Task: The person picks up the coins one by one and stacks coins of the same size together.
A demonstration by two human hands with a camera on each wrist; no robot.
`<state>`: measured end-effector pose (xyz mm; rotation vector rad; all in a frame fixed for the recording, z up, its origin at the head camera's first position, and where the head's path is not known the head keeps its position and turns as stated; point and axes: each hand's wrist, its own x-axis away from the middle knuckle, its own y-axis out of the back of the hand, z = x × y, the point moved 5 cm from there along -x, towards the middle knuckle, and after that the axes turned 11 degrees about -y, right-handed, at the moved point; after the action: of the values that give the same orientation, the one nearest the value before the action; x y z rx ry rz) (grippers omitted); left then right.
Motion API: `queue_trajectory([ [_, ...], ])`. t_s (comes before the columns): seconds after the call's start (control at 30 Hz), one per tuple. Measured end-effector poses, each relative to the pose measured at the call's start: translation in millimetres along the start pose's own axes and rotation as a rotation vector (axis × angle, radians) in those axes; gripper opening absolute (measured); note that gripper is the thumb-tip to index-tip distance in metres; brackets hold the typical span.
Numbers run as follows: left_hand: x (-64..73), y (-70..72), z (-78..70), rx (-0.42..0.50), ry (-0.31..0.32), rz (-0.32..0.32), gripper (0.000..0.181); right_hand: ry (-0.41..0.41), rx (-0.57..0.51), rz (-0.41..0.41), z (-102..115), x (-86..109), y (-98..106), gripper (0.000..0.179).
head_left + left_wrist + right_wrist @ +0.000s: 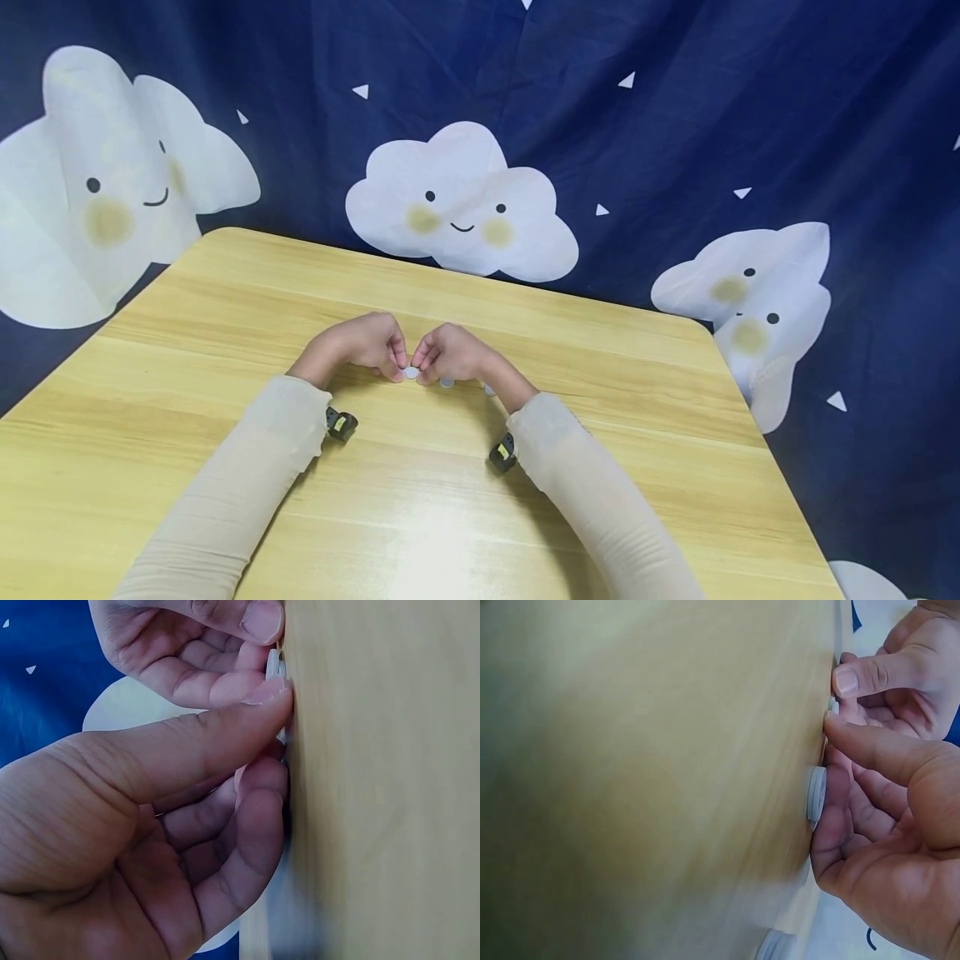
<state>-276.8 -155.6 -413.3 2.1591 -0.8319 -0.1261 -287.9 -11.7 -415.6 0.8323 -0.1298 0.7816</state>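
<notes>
On the wooden table, a small round white disc (411, 372) sits between my two hands. My left hand (371, 343) pinches its left edge with thumb and curled fingers, and my right hand (454, 352) pinches the right edge. Seen edge-on in the left wrist view, the disc (273, 664) looks layered, partly covered by the left thumb. In the right wrist view a second white disc (817, 793), stacked in thin layers, stands beside my right fingers. Further right lies a third white disc (490, 389), partly hidden by the right wrist.
The light wooden table (420, 483) spreads around both forearms. A dark blue curtain (300, 108) with smiling white clouds hangs behind its far edge. Black wrist cameras are strapped under both beige sleeves (247, 467), close above the tabletop.
</notes>
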Motion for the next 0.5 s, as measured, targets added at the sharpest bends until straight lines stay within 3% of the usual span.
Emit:
queue_trajectory([
  [0.5,-1.1,-0.8,-2.1,0.025,-0.007,0.004,0.009,0.022,0.041,-0.007,3.5,-0.2,-0.3,0.011],
])
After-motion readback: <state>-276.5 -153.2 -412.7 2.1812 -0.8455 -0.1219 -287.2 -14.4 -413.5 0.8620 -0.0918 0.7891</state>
